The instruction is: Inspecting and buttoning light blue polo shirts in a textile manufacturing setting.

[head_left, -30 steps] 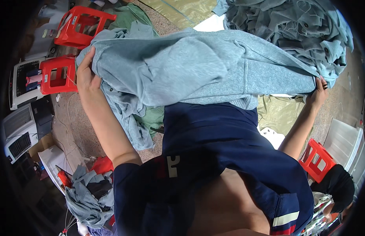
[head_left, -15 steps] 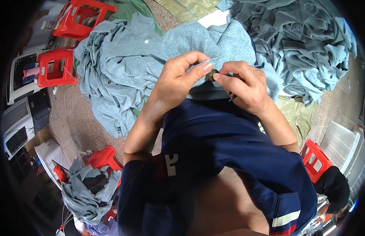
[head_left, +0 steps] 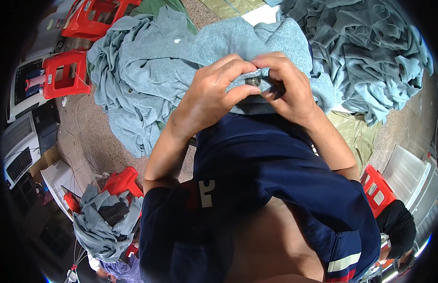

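A light blue-grey knitted cardigan (head_left: 228, 40) lies bunched across my lap and the heap before me. My left hand (head_left: 216, 85) pinches its edge, thumb below and index finger above a dark round button (head_left: 253, 81). Facing it, my right hand (head_left: 289, 87) curls over the same edge, its fingertips folded against the fabric close to the button. A dark, shiny object (head_left: 277, 89) shows within my right palm; its kind is hard to make out. The cloth between the two hands is partly hidden by the fingers.
More blue-grey knits (head_left: 143, 80) spread out to the left, and a darker knit heap (head_left: 355, 52) lies at the far right. Red plastic stools (head_left: 65, 75) stand at the left. Another red stool (head_left: 377, 191) and a person in black (head_left: 397, 226) are at the lower right.
Both hands have closed in on the cardigan's edge, and the button now faces up between them. The thread strands seen at my left fingers no longer show, nor does the pointed metal below my right hand.
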Tool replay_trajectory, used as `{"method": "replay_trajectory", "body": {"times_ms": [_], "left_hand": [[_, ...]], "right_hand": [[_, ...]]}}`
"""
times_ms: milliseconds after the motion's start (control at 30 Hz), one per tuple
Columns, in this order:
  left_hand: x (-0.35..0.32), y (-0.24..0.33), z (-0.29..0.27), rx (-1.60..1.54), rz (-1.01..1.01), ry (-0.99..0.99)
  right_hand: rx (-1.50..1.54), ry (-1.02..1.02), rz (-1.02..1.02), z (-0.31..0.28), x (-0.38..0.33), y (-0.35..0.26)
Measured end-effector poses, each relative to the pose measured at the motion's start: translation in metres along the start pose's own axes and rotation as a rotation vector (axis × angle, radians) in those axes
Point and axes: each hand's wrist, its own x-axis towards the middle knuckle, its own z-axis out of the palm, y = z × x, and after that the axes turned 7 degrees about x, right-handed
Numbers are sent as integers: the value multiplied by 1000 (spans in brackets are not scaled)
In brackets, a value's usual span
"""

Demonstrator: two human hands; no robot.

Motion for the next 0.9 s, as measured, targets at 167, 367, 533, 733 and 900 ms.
{"method": "replay_trajectory", "body": {"times_ms": [167,367,533,733,900], "left_hand": [[1,-4,7,124,74,114],[-1,-12,12,276,79,64],[0,-11,17,343,88,87],[2,-13,31,509,166,271],[-7,-39,19,377,56,109]], "right_hand": [[-95,-18,-55,2,-4,16],[-53,44,21,4,-9,19],[-47,126,43,6,-8,19],[-182,115,-119,7,-7,21],[-303,-40,94,-16,-19,19]]}}
